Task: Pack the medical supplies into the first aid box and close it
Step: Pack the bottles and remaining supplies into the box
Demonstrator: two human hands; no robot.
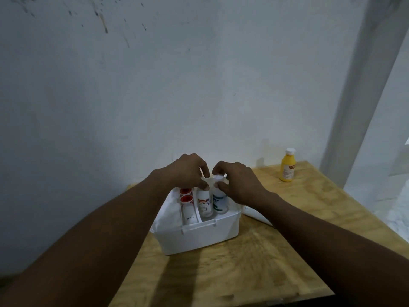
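Head view has us over the open white plastic first aid box (199,238), which sits near the left edge of the pale plywood table (254,262). We judge the packing step under way: our left hand (188,171) and right hand (238,182) meet above the box, fingers curled and pinching a small white wrapper or pad (207,179) at the caps of two upright bottles, a clear red-labelled bottle (204,202) and a white green-labelled bottle (220,201). Two red-capped vials (186,196) stand in the left compartment. Next, we think, the white piece needs tucking down, then the yellow bottle with a white cap (287,166), standing well apart near the far right corner, needs fetching before closing. What the fingers grip is blurred; the box lid (256,214) is mostly hidden behind our right wrist.
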